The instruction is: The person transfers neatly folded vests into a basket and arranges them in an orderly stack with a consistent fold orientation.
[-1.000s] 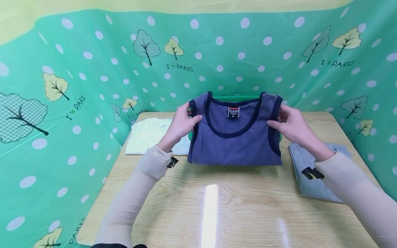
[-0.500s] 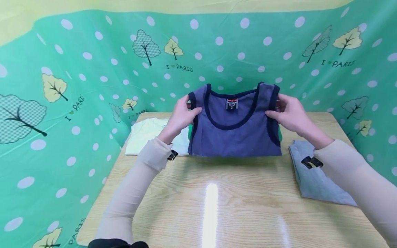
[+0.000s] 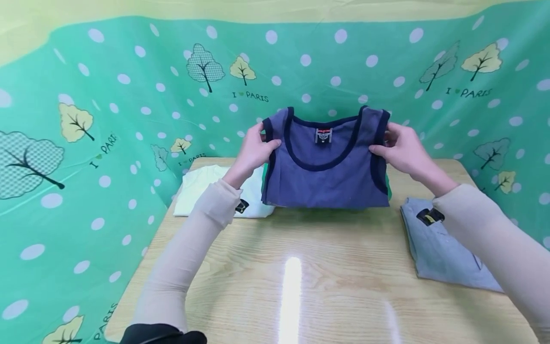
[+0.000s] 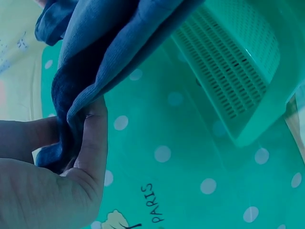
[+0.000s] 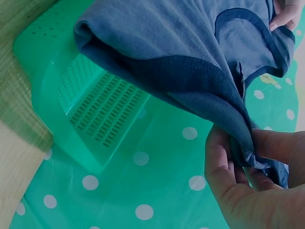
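At far left, a folded white garment [image 3: 199,186] lies on the wooden surface [image 3: 343,277], partly overlapped by my left wrist. Next, my left hand [image 3: 253,152] pinches one shoulder of a blue-grey sleeveless top [image 3: 324,188], thumb in front and fingers behind the cloth. The top hangs at centre, lifted off the surface, its neckline and label facing me. Its longer spread runs left to right between my hands — neither is nearer, since each grips one shoulder at the dark trim. My right hand [image 3: 404,150] pinches the opposite shoulder in the same way. The relation that matters: a green slotted basket [image 4: 228,76] stands directly behind and below the top, so the way to it leads away from me and downward. At far right, a folded light-blue garment [image 3: 447,253] lies on the surface, partly under my right sleeve [image 3: 490,243] in the head view.

Hard to make out: the top covers nearly all of the basket from the head — only green slivers show at either side. I cannot tell whether the cloth overhangs the rim, how its lower part is folded behind, or what the basket contains.
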`<state>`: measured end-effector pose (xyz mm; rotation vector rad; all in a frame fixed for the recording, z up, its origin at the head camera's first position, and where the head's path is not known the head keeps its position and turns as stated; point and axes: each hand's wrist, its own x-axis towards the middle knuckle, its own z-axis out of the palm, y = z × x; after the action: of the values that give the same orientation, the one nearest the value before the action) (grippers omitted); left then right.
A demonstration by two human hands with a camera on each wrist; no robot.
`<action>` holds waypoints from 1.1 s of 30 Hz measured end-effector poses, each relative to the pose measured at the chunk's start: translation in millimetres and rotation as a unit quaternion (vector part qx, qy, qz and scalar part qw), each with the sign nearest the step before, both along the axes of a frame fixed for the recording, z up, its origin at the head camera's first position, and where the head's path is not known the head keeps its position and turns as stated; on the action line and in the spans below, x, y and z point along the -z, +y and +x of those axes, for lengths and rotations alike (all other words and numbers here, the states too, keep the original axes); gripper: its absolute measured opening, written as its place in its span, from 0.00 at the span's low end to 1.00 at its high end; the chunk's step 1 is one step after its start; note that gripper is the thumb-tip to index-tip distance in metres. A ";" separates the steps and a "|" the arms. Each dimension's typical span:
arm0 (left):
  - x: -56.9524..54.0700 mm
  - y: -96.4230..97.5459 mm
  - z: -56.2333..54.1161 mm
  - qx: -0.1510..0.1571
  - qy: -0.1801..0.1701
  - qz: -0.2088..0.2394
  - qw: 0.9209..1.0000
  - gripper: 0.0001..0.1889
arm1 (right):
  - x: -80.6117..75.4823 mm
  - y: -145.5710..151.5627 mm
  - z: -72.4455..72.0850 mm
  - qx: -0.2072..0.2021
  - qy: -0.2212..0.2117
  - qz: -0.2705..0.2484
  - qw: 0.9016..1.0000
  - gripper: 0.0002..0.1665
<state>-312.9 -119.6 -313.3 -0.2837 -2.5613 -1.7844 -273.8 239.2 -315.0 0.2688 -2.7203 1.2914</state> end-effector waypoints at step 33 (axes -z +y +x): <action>11.3 10.3 -48.4 -0.038 0.021 -0.104 0.994 0.25 | 13.7 6.3 -45.1 -0.010 -0.037 0.006 0.999 0.31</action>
<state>-361.3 -109.3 -324.6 -0.2200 -2.6909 -1.4721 -318.9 245.5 -328.7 0.2547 -2.7943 1.3166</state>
